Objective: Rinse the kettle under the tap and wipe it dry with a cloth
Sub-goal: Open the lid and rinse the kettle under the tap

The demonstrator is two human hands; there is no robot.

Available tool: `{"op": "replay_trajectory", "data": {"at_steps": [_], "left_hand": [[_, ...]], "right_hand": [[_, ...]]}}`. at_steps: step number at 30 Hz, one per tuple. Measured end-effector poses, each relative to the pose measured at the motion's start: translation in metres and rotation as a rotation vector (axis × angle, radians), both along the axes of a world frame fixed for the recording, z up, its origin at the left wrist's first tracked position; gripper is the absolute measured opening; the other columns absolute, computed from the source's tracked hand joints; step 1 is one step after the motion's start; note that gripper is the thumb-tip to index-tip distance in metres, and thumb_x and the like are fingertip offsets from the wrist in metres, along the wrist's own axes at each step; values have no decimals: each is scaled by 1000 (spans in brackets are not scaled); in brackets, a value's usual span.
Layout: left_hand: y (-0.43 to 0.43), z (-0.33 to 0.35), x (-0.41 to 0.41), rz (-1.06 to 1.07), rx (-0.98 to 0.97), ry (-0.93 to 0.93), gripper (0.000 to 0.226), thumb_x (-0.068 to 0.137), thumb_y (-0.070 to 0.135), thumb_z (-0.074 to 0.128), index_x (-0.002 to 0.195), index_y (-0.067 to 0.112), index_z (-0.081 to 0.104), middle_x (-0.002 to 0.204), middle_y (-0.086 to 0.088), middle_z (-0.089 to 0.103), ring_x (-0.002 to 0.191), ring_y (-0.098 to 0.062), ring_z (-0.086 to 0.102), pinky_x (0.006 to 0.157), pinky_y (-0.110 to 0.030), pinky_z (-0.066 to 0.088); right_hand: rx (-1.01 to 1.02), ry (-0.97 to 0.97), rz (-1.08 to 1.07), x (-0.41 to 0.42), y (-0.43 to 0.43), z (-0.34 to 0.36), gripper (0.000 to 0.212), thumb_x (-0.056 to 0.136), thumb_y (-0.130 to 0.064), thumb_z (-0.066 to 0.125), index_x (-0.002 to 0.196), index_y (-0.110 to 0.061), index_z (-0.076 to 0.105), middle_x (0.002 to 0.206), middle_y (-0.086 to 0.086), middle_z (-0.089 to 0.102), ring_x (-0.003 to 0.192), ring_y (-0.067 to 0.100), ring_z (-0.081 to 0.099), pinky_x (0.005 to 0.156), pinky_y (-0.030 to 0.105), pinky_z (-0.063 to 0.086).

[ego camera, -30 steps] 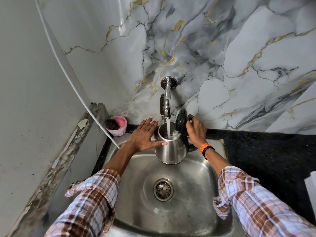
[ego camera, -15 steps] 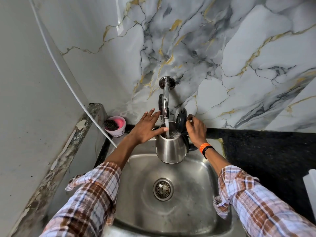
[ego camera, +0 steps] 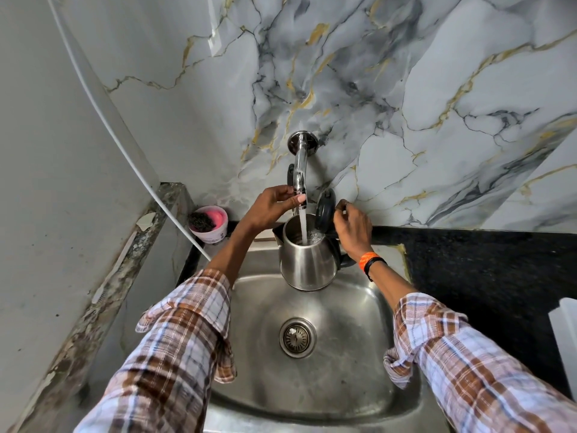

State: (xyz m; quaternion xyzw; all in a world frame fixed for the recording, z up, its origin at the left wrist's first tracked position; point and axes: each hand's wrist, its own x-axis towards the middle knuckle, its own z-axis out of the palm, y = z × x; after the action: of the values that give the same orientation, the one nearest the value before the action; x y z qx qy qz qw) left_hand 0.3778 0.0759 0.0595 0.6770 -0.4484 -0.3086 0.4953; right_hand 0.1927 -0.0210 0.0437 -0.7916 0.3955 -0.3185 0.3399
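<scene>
Kettle under tap, over sink

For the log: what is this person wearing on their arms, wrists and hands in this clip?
Both arms wear a plaid shirt in brown, white and pale blue, the left sleeve and right sleeve rolled up with loose cuffs. The right wrist carries an orange band beside a thin black band. The right hand has a ring on one finger. The left hand shows no jewellery.
</scene>
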Motion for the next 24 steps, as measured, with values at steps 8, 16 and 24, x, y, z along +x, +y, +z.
{"op": "replay_trajectory", "data": {"at_steps": [8, 16, 24], "left_hand": [[-8, 0, -26, 273, -47, -142, 41, 84, 41, 81, 87, 9, 56, 88, -10, 78, 75, -3, 74, 67, -17, 53], [-12, 3, -41, 463, 76, -352, 51, 80, 57, 77, 85, 14, 50, 70, 7, 54, 73, -24, 55, 64, -36, 38], [40, -40, -91, 8, 173, -43, 94, 77, 33, 88, 152, 13, 34, 142, 1, 52, 130, -14, 52, 110, -25, 43]], "right_hand": [[2, -27, -9, 1, 1, 2, 60, 69, -57, 26, 77, -3, 53, 68, 11, 54, 73, 34, 52, 67, 37, 32], [-34, -21, -22, -7, -1, 0, 60, 70, -56, 27, 81, -5, 56, 72, 12, 60, 78, 37, 57, 73, 43, 40], [10, -43, -54, -64, -11, -7, 33, 79, -52, 36, 68, -22, 43, 63, -2, 51, 73, 32, 53, 67, 37, 32]]}}
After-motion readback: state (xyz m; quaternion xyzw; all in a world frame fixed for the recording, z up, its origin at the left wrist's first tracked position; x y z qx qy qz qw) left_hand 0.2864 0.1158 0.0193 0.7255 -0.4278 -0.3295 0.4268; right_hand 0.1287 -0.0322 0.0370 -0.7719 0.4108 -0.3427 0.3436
